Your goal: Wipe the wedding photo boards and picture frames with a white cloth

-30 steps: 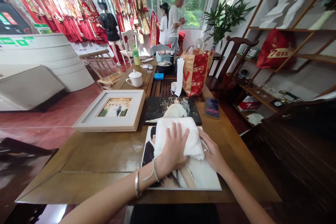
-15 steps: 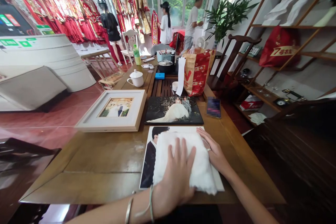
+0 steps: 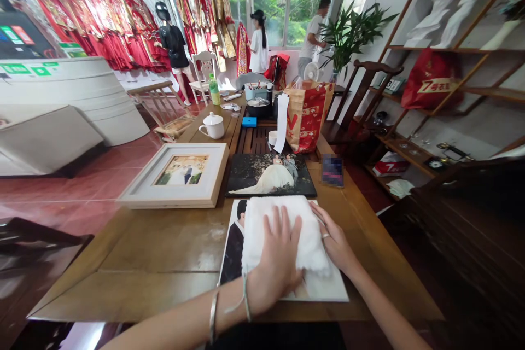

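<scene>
A folded white towel (image 3: 262,235) lies over a photo print (image 3: 232,254) that shows a dark-suited figure at its left side. My left hand (image 3: 281,246) rests flat on the towel with fingers spread; a bangle and a cord are on its wrist. My right hand (image 3: 334,238), wearing a ring, lies along the print's upper right edge beside the towel, its fingers stretched out. Most of the picture is hidden under the towel and my left hand. Just beyond is a dark wedding photo panel (image 3: 246,175).
On the wooden table (image 3: 156,246) are a framed photo (image 3: 135,188), a lidded white cup (image 3: 213,127), a blue box (image 3: 249,121), a paper bag (image 3: 309,117) and a pixelated upright item (image 3: 332,170). Farther back, several people stand near red garments (image 3: 131,33).
My left hand has slid the towel away from me, up the print, baring part of its lower edge. My right hand stays by the right edge. The view has shifted slightly.
</scene>
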`<state>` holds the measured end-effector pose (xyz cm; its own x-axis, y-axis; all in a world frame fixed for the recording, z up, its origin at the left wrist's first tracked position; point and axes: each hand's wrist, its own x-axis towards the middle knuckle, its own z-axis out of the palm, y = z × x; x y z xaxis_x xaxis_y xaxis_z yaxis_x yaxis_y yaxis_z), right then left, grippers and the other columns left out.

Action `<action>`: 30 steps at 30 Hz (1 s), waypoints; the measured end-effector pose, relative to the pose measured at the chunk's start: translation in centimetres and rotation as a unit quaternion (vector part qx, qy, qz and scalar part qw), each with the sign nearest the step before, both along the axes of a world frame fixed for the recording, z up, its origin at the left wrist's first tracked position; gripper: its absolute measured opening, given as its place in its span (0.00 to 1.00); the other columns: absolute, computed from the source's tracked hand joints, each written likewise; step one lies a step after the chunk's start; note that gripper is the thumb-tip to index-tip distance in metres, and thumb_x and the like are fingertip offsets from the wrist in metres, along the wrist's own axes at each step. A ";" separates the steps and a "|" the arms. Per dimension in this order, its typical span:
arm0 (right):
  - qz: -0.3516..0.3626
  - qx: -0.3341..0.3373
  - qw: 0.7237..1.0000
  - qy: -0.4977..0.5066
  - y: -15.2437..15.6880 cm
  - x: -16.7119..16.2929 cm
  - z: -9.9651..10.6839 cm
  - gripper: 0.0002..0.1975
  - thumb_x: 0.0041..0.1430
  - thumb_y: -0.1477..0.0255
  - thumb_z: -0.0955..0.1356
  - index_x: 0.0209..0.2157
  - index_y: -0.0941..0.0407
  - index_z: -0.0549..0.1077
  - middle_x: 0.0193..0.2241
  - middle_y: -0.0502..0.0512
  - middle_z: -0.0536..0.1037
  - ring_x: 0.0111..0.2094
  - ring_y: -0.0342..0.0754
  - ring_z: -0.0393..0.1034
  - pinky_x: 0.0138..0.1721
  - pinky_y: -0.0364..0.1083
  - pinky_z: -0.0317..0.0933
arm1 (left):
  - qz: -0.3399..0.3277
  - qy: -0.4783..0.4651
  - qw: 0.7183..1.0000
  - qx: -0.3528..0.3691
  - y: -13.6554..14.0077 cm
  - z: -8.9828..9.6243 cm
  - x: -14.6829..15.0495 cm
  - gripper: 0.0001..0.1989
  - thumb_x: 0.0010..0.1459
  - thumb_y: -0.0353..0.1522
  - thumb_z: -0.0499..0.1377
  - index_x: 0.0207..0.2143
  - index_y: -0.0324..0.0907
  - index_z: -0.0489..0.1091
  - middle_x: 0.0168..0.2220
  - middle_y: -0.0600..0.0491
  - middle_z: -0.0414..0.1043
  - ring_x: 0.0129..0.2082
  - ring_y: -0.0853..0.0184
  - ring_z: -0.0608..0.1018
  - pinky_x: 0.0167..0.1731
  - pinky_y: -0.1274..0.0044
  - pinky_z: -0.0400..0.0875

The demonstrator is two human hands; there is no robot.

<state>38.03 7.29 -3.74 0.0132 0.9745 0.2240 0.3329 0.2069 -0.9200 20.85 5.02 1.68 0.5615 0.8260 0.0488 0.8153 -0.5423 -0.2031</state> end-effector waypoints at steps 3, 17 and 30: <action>0.010 0.007 1.000 -0.016 0.0 0.0 0.2 0.22 0.64 0.62 0.58 0.59 0.49 0.61 0.60 0.56 0.63 0.61 0.53 0.56 0.62 0.58 0.48 | -0.043 -0.017 0.999 0.011 -3.8 -1.0 -0.3 0.57 0.39 0.56 0.60 0.64 0.35 0.45 0.64 0.31 0.42 0.62 0.34 0.42 0.55 0.46 0.39; 0.014 0.008 1.000 0.025 0.1 0.4 0.0 0.26 0.61 0.58 0.60 0.59 0.49 0.60 0.60 0.54 0.64 0.60 0.53 0.58 0.58 0.54 0.56 | 0.014 0.044 0.999 -0.010 -0.5 1.5 1.9 0.50 0.49 0.53 0.56 0.64 0.32 0.44 0.62 0.28 0.46 0.61 0.35 0.51 0.52 0.49 0.52; -0.005 -0.019 0.999 0.035 -0.2 -0.2 1.2 0.25 0.64 0.57 0.55 0.60 0.49 0.60 0.62 0.52 0.59 0.63 0.51 0.50 0.64 0.56 0.42 | -0.051 0.027 0.998 0.013 -3.7 1.4 0.8 0.52 0.45 0.54 0.58 0.64 0.32 0.46 0.63 0.29 0.45 0.62 0.34 0.48 0.53 0.46 0.46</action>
<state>37.86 7.09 -2.49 0.0371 0.9820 0.1853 0.2686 0.1688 -0.9483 21.69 1.35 3.04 0.6451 0.7632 0.0371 0.7436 -0.6159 -0.2601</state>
